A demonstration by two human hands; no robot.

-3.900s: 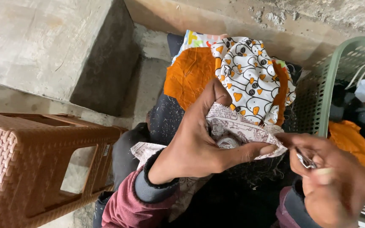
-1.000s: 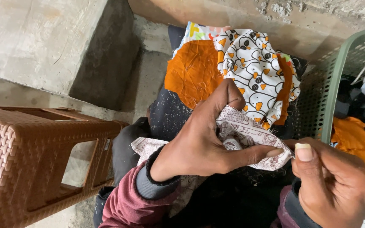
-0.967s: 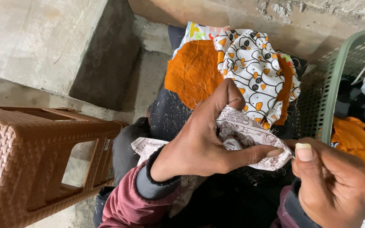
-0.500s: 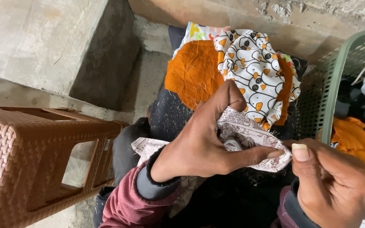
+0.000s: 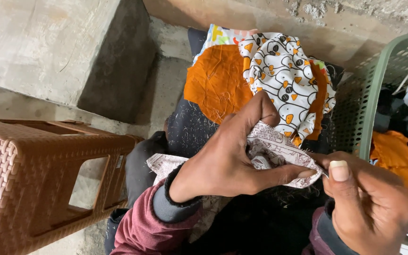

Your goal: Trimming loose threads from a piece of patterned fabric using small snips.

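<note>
A: Where's the work at?

B: Left hand (image 5: 223, 163) has its fingers clenched on a patterned cloth scrap (image 5: 279, 151), thumb stretched along the edge, cloth held over the lap. Right hand (image 5: 369, 205) is right beside it, thumb and fingers pinched together at the cloth's corner. Prob a needle in there, but too small to tell.

A: How far along?

B: Hard to judge. Looks like mid-stitch on this one piece. No finished seam visible.

A: Anything else around?

B: Orange cloth (image 5: 216, 80) and a white printed cloth (image 5: 279, 75) lie stacked past the knees, on the floor by the wall. Green basket (image 5: 378, 89) on the right w/ more cloth inside, so I'd guess plenty left. Brown plastic stool (image 5: 38, 179) on the left, concrete block (image 5: 57, 47) behind it.
</note>
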